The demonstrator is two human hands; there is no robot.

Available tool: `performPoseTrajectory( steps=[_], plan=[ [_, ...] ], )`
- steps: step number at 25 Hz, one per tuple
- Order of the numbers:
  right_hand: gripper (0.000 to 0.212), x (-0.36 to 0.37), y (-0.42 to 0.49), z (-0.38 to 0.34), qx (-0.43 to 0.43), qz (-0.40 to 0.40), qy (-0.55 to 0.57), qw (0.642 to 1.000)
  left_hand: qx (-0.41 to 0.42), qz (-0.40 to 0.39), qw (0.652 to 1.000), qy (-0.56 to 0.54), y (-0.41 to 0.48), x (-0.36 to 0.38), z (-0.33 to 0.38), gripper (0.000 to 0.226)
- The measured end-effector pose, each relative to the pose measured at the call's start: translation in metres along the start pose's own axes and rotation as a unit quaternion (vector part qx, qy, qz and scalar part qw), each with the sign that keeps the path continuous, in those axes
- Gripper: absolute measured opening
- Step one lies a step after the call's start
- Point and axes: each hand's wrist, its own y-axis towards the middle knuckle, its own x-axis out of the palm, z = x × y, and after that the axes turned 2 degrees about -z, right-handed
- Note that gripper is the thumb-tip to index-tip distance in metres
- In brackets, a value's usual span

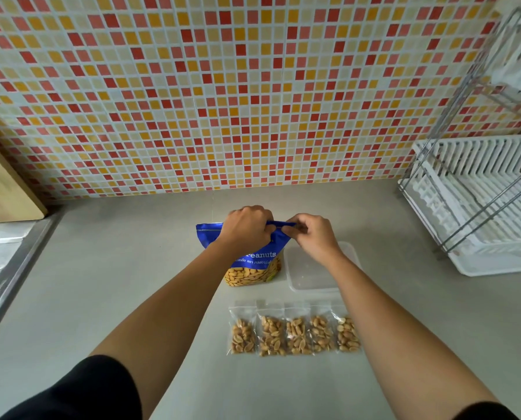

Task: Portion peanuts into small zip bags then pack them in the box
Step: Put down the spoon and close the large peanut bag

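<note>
A blue peanut bag with a clear window of peanuts stands upright in the middle of the grey counter. My left hand and my right hand both pinch its top zip edge, side by side. Just right of the bag sits a clear plastic box, partly hidden under my right forearm. In front of the bag, several small zip bags of peanuts lie flat in a row, touching or slightly overlapping.
A white dish rack in a metal frame stands at the right. A wooden board leans at the far left above a steel sink edge. A tiled wall backs the counter.
</note>
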Motion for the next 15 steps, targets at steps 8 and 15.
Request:
performPoseTrajectory(
  steps=[8,15],
  plan=[
    [0.008,-0.005,0.002,0.004,-0.006,-0.011,0.016,1.0,-0.031,0.017,0.997,0.065,-0.022,-0.01,-0.041,0.027],
    [0.011,-0.006,0.003,0.005,-0.004,-0.012,0.019,1.0,-0.02,0.03,0.995,0.094,-0.039,-0.015,-0.067,0.03]
  ],
)
